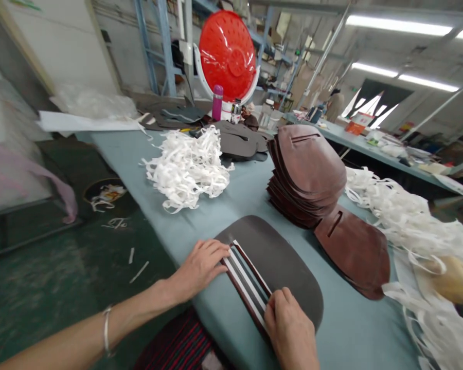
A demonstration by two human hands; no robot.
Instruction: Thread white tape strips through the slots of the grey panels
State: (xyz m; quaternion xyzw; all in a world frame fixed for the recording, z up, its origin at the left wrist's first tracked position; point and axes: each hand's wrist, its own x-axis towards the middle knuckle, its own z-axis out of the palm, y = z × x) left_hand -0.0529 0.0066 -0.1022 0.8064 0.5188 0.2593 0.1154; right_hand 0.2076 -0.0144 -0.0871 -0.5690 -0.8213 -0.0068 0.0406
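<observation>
A dark grey oval panel lies on the blue-green table in front of me. Over its near side is a long narrow brown frame-like piece with white tape strips along its length and a slot. My left hand rests at the far end of this piece, fingers stretched out and fingertips pressing on it. At the near end, my right hand has its fingers curled and pinched on a white tape strip; its fingertips are partly hidden.
A stack of brown leather panels with slots stands beyond, with more brown panels beside it. White tape heaps lie at left and right. Grey panels, a purple bottle and a red round fan are behind.
</observation>
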